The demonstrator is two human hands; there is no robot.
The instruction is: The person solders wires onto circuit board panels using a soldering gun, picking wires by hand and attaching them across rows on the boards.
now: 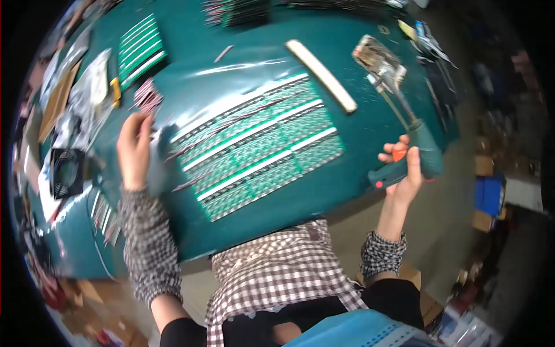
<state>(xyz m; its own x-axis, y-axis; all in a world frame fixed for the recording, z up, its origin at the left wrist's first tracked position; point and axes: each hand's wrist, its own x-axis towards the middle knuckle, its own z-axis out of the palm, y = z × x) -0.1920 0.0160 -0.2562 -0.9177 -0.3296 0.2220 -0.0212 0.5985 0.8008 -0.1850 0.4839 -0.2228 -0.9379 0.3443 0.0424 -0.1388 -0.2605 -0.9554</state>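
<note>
My right hand (404, 168) wraps round the handle of a dark green soldering gun (428, 151) with an orange trigger. The gun's metal barrel points away, its tip end at a stained, silvery block (378, 62) that looks like a soldering-tip rest. My left hand (134, 147) is closed, thumb and fingertips together, just below a small bundle of red-and-white wires (148, 96). Blur hides what is between its fingers. A large green circuit board panel (260, 147) with white strips lies between my hands. Several thin dark red wires (231, 121) lie across it.
A whitish bar (321, 75) lies beyond the panel. Another green board panel (141, 49) lies at the far left, beside a yellow-handled tool (116, 92). Stacked boards (245, 11) stand at the back. A black fan (67, 173) and plastic bags (92, 81) occupy the left side.
</note>
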